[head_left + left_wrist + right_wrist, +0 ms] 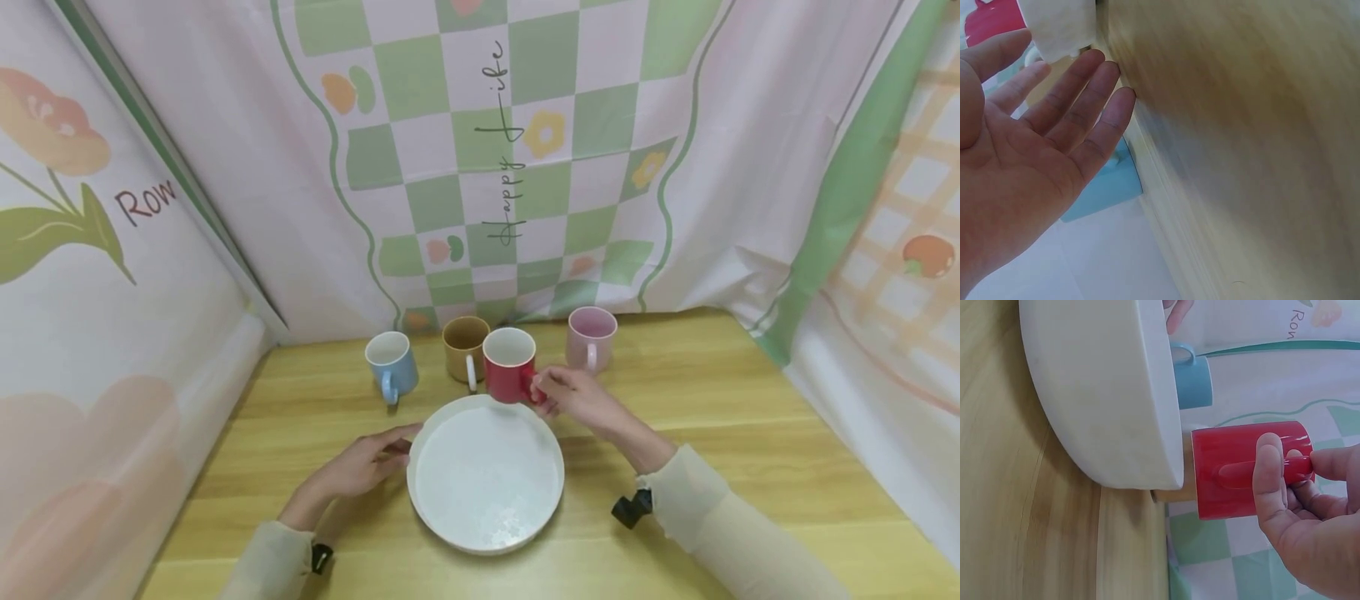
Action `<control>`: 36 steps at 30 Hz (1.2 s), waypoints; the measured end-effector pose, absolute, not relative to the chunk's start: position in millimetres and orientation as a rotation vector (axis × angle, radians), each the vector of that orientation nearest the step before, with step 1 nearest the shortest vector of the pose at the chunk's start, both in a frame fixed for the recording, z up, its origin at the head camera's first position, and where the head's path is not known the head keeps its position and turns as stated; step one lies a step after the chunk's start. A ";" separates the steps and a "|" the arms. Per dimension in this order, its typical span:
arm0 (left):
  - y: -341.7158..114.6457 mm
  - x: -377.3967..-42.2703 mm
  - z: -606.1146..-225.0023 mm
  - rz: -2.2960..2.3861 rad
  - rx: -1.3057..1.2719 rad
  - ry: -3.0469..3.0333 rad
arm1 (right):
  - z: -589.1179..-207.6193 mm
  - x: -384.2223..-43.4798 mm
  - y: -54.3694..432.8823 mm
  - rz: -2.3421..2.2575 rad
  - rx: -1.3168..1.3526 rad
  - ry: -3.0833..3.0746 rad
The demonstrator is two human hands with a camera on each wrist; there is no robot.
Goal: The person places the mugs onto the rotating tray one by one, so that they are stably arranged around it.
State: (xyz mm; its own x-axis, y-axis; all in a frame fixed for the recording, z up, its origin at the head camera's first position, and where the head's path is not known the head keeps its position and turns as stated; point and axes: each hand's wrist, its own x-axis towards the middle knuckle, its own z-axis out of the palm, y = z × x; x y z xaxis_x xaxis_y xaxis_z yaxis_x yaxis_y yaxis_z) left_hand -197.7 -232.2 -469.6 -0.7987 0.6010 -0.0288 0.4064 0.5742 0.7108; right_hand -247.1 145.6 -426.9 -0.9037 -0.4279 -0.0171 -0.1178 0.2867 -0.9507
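My right hand (577, 398) grips a red mug (507, 382) by its handle, fingers curled through it and thumb on top. The mug, white inside, is held up at the far rim of a round white tray (487, 471). In the right wrist view the red mug (1225, 447) is beside the wall of the tray (1097, 394), a little apart from it. Beside the tray's left edge is my left hand (358, 467). The left wrist view shows the left hand (1029, 150) with its fingers extended and palm bare; whether the fingertips touch the tray I cannot tell.
Behind the tray stand a light blue mug (393, 367), a brown mug (461, 354) partly hidden by the red one, and a pink mug (581, 346) at the right. Printed cloth (525, 208) hangs along the back of the wooden table (750, 467) and at both sides.
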 end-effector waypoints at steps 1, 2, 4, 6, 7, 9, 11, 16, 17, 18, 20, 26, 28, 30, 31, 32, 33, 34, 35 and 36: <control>-232.3 -198.0 -469.6 1.046 0.828 2.543 | -426.2 -246.8 145.4 -1.653 -0.503 2.289; -232.2 -198.1 -469.3 1.046 0.823 2.544 | -425.5 -246.3 144.8 -1.655 -0.517 2.285; -232.2 -198.5 -469.3 1.046 0.819 2.547 | -424.3 -245.3 143.5 -1.660 -0.545 2.274; -232.1 -198.9 -468.9 1.045 0.822 2.548 | -423.4 -244.2 142.2 -1.658 -0.567 2.270; -232.2 -199.1 -469.0 1.046 0.824 2.547 | -423.0 -243.6 141.3 -1.655 -0.578 2.269; -232.3 -199.4 -468.9 1.045 0.825 2.548 | -422.6 -242.5 140.1 -1.647 -0.592 2.263; -232.5 -199.6 -468.8 1.039 0.825 2.552 | -422.5 -241.4 138.9 -1.630 -0.604 2.263; -233.0 -199.6 -468.7 1.043 0.818 2.552 | -422.0 -238.1 135.1 -1.607 -0.639 2.245; -233.0 -199.5 -468.8 1.044 0.816 2.551 | -421.7 -237.3 134.2 -1.602 -0.648 2.244; -233.2 -199.5 -469.0 1.046 0.816 2.548 | -421.4 -236.4 133.3 -1.597 -0.652 2.245; -233.3 -199.3 -468.8 1.051 0.814 2.541 | -420.8 -234.8 131.5 -1.585 -0.663 2.247; -232.4 -198.4 -467.9 1.045 0.810 2.543 | -421.4 -231.7 126.5 -1.565 -0.696 2.234; -232.1 -198.1 -468.0 1.041 0.807 2.547 | -421.9 -230.5 124.4 -1.559 -0.706 2.228; -231.8 -197.9 -468.2 1.039 0.804 2.549 | -421.8 -228.9 122.4 -1.555 -0.713 2.221; -231.7 -197.8 -468.4 1.042 0.805 2.548 | -421.9 -228.0 121.2 -1.552 -0.715 2.218; -231.6 -197.6 -468.7 1.043 0.799 2.546 | -422.1 -227.2 120.0 -1.547 -0.715 2.218; -231.5 -197.4 -469.1 1.046 0.796 2.545 | -422.3 -226.4 118.8 -1.542 -0.714 2.220; -231.4 -197.2 -469.5 1.049 0.795 2.542 | -422.7 -225.8 117.8 -1.539 -0.713 2.219; -231.4 -197.2 -469.9 1.054 0.792 2.538 | -423.2 -225.2 116.6 -1.532 -0.708 2.222; -231.5 -197.1 -470.4 1.055 0.789 2.537 | -424.0 -224.7 115.6 -1.528 -0.703 2.223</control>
State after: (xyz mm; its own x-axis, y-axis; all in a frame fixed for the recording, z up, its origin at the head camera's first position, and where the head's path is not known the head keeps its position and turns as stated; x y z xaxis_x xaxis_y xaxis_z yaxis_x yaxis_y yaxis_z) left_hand -197.1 -231.5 -470.4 -0.8109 0.5832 -0.0477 0.3775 0.5835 0.7190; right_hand -224.7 115.6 -424.0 -0.8145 -0.5802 -0.0087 -0.1998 0.2944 -0.9346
